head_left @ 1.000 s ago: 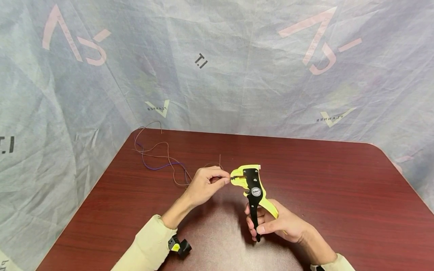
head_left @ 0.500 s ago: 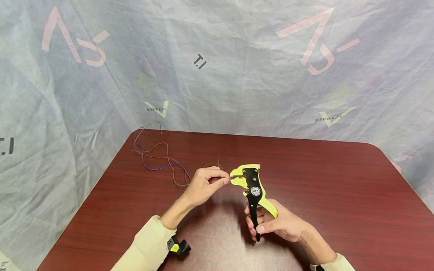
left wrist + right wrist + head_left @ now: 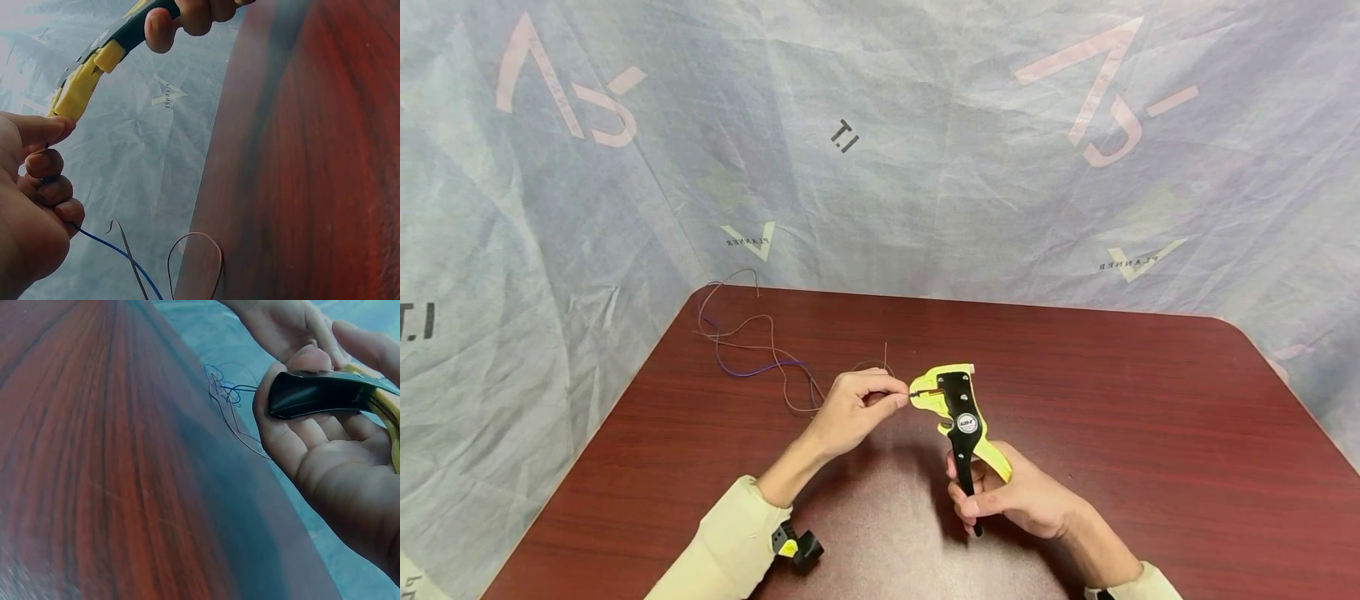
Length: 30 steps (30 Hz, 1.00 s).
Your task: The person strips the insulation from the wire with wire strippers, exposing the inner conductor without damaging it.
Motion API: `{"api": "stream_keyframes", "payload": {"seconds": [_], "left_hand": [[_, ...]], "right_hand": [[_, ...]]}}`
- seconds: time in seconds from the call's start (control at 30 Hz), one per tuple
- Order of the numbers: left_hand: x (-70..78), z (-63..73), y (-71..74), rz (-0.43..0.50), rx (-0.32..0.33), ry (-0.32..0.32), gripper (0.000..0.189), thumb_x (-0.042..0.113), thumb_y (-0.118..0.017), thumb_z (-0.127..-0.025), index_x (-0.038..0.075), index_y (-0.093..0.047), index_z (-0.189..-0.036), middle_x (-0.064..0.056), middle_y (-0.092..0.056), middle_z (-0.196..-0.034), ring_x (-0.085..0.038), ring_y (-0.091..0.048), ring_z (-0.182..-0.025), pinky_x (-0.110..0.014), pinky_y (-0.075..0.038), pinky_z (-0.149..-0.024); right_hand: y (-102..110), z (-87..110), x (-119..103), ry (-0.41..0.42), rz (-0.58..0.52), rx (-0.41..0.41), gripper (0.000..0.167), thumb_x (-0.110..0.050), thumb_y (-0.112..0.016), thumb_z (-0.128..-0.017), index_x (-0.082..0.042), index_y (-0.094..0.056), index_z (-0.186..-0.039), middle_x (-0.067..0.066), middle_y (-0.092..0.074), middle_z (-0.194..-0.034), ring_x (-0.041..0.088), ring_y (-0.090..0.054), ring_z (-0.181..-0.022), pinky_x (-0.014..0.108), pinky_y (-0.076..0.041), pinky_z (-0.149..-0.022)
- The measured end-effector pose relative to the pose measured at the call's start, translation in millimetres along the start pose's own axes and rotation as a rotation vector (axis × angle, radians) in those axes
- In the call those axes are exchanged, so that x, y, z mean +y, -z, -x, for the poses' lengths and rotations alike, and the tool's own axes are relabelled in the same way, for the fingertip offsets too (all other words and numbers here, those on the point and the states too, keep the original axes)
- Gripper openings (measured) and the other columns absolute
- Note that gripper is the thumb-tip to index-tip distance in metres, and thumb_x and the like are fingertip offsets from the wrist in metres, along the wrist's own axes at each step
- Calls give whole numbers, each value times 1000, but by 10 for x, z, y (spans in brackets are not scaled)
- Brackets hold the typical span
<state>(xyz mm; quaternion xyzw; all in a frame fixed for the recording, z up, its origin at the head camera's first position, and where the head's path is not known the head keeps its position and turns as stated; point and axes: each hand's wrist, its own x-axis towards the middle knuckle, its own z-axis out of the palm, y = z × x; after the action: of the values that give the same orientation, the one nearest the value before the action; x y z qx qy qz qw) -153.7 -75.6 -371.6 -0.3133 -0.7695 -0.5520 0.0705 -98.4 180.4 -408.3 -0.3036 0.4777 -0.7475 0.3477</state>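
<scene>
In the head view my right hand (image 3: 1026, 496) grips yellow-and-black wire strippers (image 3: 967, 423) by both handles, fingers curled round the black one. The tool's yellow nose points left, toward my left hand (image 3: 857, 408). Thumb and forefinger of that hand pinch a blue wire right at the nose, where a thin strand runs into the slot. In the left wrist view the blue wire (image 3: 112, 245) trails out below the curled fingers. The right wrist view shows the black handle (image 3: 319, 395) lying across the right palm; the nose is mostly out of sight there.
Loose loops of thin brown wire (image 3: 771, 342) and blue-violet wire (image 3: 737, 374) lie at the table's back left. The reddish wooden table (image 3: 1112, 392) ends at a grey printed sheet (image 3: 895, 208) hanging behind and beside it. A wrist camera (image 3: 807, 550) sits on the left sleeve.
My right fingers have drawn the strippers' handles slightly closer together, the black handle's end shifting a little right. The left hand stays in place with the wire at the nose.
</scene>
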Motion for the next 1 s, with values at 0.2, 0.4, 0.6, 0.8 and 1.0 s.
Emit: {"api": "stream_keyframes", "payload": {"seconds": [0.2,0.4,0.6,0.8,1.0], "left_hand": [[-2,-1,-4,8,13,2,6,1,-69,-88,1,-76,-88,-10,-63,-75,1,-44,-67,-16,-37,-60],[-4,8,-37,75,58,45,6,-3,-69,-86,-2,-75,-85,-14,-63,-75,1,-44,-67,-15,-36,-60],[11,15,-73,115,102,32,5,-4,-68,-86,-4,-74,-84,-13,-57,-70,2,-41,-65,-15,-34,-58],[-15,32,-93,123,117,61,6,-5,-68,-85,-5,-74,-84,-15,-60,-72,2,-42,-66,-14,-35,-59],[-29,34,-107,119,123,72,6,-4,-68,-85,-4,-74,-83,-15,-61,-72,2,-43,-66,-14,-35,-59]], "right_hand": [[-34,-1,28,-23,20,60,21,9,-59,-90,-3,-52,-106,-5,-63,-83,11,-58,-66,29,-56,-64],[-67,-4,43,-17,46,92,19,7,-60,-90,-3,-51,-103,-3,-60,-79,12,-55,-63,31,-55,-61],[-123,-26,88,16,18,110,21,11,-57,-91,-6,-50,-101,-7,-58,-75,14,-45,-58,28,-50,-59],[-174,-55,145,21,-20,130,21,12,-53,-93,-8,-50,-99,-5,-49,-68,15,-39,-55,27,-45,-56],[-198,-64,144,-21,-35,177,20,10,-54,-93,-10,-51,-93,-2,-40,-62,16,-32,-51,32,-37,-49]]}}
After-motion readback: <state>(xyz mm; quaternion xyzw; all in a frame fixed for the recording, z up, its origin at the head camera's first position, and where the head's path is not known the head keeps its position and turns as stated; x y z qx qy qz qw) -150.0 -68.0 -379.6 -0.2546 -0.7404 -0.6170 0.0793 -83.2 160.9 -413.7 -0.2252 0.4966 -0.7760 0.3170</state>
